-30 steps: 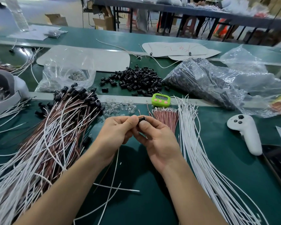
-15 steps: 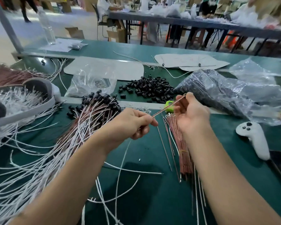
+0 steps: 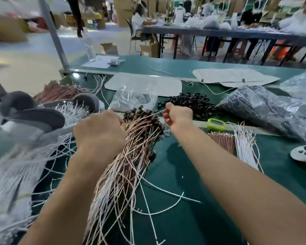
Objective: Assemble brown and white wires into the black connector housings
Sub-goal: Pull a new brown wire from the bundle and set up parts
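Note:
A thin wire pair [image 3: 145, 116] stretches between my two hands above the bundle of finished brown and white wires [image 3: 131, 156], whose black housings [image 3: 140, 114] lie at its far end. My left hand [image 3: 101, 131] grips the wire's near end with curled fingers. My right hand [image 3: 177, 114] pinches the far end. Whether a housing sits on this wire is hidden. A heap of loose black connector housings [image 3: 189, 103] lies just beyond my right hand. Loose brown wires [image 3: 221, 140] and white wires [image 3: 245, 142] lie to the right.
A green timer [image 3: 215, 123] sits on the pale strip. Clear bags [image 3: 265, 110] of black parts fill the right side. A white controller [image 3: 304, 154] lies at the right edge. A grey headset [image 3: 30, 114] and more white wires [image 3: 11, 174] lie left. People sit at a far table [image 3: 219, 32].
The view swung left. Both hands carried the stretched wire from over the loose brown wires to above the finished bundle on the left.

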### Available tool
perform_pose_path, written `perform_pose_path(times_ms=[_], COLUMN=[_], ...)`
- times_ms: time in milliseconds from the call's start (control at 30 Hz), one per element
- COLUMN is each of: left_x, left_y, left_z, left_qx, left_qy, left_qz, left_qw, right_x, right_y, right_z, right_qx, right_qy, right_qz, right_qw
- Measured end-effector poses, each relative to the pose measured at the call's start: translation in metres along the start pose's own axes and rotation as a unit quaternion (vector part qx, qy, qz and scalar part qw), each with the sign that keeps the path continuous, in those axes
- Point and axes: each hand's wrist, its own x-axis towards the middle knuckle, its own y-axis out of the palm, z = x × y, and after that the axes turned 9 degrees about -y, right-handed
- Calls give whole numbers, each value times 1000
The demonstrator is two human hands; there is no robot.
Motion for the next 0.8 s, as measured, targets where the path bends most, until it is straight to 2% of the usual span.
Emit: perform_pose_path(times_ms=[100,167,233,333,400,467,533,633,800], left_x=[2,-1,-3,-3,-4,-7,-9,-11,-27], left_y=[14,29,43,59,63,63,60,57,63], left_z=[23,35,44,50,48,40,27,0,-60], left_qx=[30,1,-3,30,18,-17,-57,-104,-153], left_qy=[-35,-44,-65,-90,-97,-91,-77,-35,44], left_qz=[-22,-8,16,68,80,58,20,-5,34], left_qw=[999,999,998,993,992,994,995,994,987], right_x=[-3,-4,-4,-5,-4,-6,-7,-11,-19], right_y=[24,32,34,33,27,11,-11,-56,-124], right_z=[-16,-25,-29,-25,-21,-16,-12,-10,-3], right_qx=[-130,-258,-319,-360,-340,-322,-346,-481,-692], right_qy=[-43,-114,-167,-220,-208,-208,-235,-259,-201], right_qz=[40,49,55,96,135,152,141,120,73], right_qw=[990,958,931,902,907,911,897,829,689])
